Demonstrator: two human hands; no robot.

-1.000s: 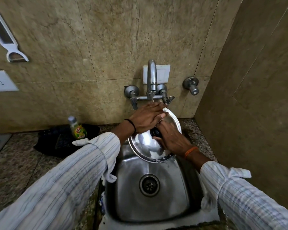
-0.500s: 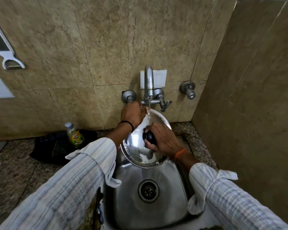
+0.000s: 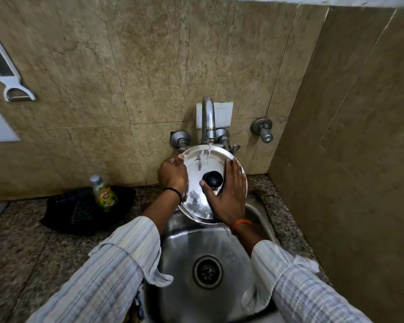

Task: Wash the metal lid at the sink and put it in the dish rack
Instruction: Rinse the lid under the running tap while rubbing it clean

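Steel, wet and mirror-bright, is what my two hands are working with. My right hand (image 3: pixel 229 194) lies spread flat across the right half of the metal lid (image 3: pixel 196 180), fingers long and close together toward the far rim, thumb reaching in until it touches the black knob (image 3: pixel 212 178) at the centre. My left hand (image 3: pixel 173 174) is curled round the left rim, fingers hidden behind the edge, thumb near the top, so it grips the lid rather than just steadying it.

I hold the lid tilted over the far end of the sink (image 3: pixel 180 248), its upper edge right under the tap (image 3: pixel 208 117), and a thin stream of water (image 3: pixel 209 149) runs onto its top face.

I judge it light and stiff, a thin pressed sheet that won't flex, but slick with water, and a flat palm alone would let it slide. The knob is the sure hold for carrying; the rim pinch is second best.

Outward, a dish-soap bottle (image 3: pixel 105 194) stands on a dark cloth (image 3: pixel 63 213) on the speckled bench (image 3: pixel 16 248) to the left. I can't see a dish rack in this view.
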